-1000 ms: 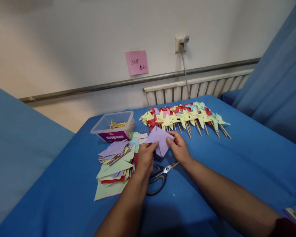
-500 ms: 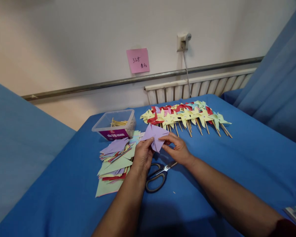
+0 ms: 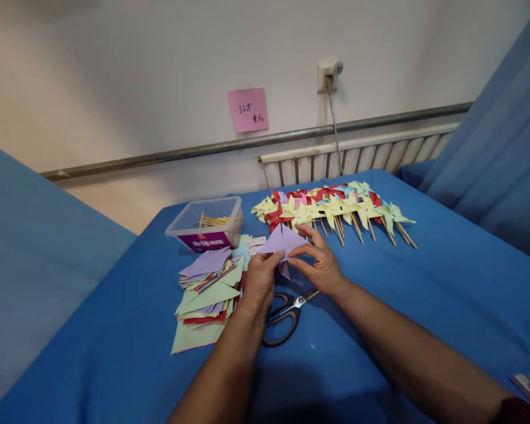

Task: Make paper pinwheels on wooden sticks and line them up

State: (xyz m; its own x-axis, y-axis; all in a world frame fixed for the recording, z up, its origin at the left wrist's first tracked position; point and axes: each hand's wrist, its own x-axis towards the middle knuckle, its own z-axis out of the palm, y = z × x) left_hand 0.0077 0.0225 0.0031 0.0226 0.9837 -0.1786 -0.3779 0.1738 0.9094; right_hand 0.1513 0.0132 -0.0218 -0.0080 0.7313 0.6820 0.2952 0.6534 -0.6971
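A purple paper square with cuts in it [image 3: 282, 240] is held up between both hands over the table. My left hand [image 3: 262, 275] pinches its lower left part, thumb on top. With thumb and fingertips, my right hand [image 3: 320, 263] grips the paper's right side. One purple flap hangs below the fingers. Just under the hands lie scissors [image 3: 287, 315] with dark handles, their blades slightly apart. Left of my left hand rests a stack of coloured paper [image 3: 207, 294], purple sheets uppermost and green ones lower.
A clear plastic tub [image 3: 181, 227] holding thin sticks [image 3: 212, 220] stands behind the paper stack. Several finished paper pinwheels [image 3: 331, 207] on sticks lie in a row at the back. The blue-covered table [image 3: 424, 306] meets a wall with a radiator [image 3: 362, 154].
The purple paper has turned and risen slightly in my hands, and a flap now points down below the fingers. My right hand's fingers have shifted along its edge.
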